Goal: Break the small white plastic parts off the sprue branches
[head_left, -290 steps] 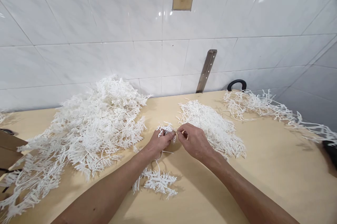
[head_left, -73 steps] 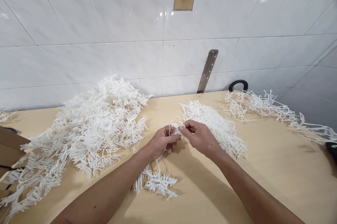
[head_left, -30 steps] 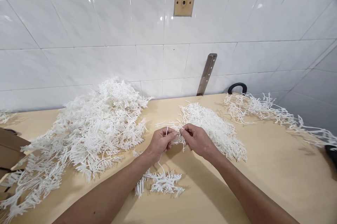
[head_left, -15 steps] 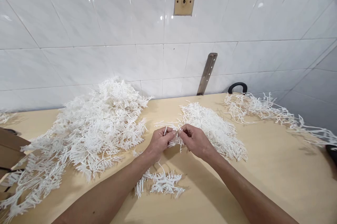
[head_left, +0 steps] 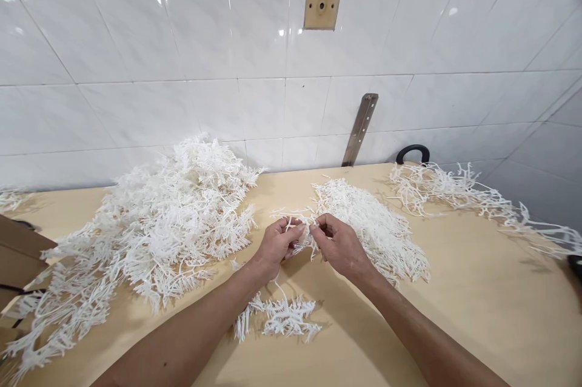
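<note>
Between my two hands is a white branched plastic sprig (head_left: 305, 244), with thin twigs sticking out past the fingers. My left hand (head_left: 279, 242) is closed on it, thumb and forefinger pinched together. On its other side my right hand (head_left: 337, 242) pinches the same sprig, close to the left fingertips. The fingers partly hide where they grip. Just behind my right hand lies a pile of thin white sprigs (head_left: 377, 226). Below the hands, a few short feathery white pieces (head_left: 291, 316) rest on the table.
A large heap of white branching pieces (head_left: 182, 223) covers the left of the wooden table (head_left: 477, 308). Bare white stems (head_left: 459, 187) trail along the right, near a black curved handle (head_left: 413, 150). A metal strip (head_left: 361, 129) stands against the tiled wall; a brown cardboard box (head_left: 20, 253) is at far left.
The whole view has shifted slightly. Both hands keep their pinch on the sprig, with only a tiny movement of the fingers and twigs.
</note>
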`<state>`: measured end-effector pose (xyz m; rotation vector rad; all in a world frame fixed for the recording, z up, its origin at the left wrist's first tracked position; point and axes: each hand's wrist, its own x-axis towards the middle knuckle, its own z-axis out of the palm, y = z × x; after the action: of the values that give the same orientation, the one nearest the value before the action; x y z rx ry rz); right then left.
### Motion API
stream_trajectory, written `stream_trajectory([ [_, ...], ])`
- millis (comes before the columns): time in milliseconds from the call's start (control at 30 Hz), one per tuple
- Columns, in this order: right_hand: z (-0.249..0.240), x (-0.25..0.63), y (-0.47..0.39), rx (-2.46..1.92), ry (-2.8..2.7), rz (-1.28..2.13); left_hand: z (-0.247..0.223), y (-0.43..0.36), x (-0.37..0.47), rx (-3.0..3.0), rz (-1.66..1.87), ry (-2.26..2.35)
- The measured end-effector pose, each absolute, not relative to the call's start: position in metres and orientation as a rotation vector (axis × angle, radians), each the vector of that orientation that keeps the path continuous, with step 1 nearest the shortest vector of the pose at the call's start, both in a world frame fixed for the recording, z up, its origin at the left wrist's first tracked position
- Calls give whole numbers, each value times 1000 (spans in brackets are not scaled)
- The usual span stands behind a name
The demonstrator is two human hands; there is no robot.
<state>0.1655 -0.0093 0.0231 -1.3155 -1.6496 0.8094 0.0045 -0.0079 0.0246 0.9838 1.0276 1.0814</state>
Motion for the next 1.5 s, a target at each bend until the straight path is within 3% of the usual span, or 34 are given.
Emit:
stream_trajectory([
  [400,24,170,-8,-1253,-1550,1111,25,-5,2,927,1061,969],
  [1233,27,168,-7,-1391,-1520,984,37,-16,6,1150,1005,994],
  [1500,31,173,-11,-1227,-1583,1102,30,-11,3,1130,982,1068],
])
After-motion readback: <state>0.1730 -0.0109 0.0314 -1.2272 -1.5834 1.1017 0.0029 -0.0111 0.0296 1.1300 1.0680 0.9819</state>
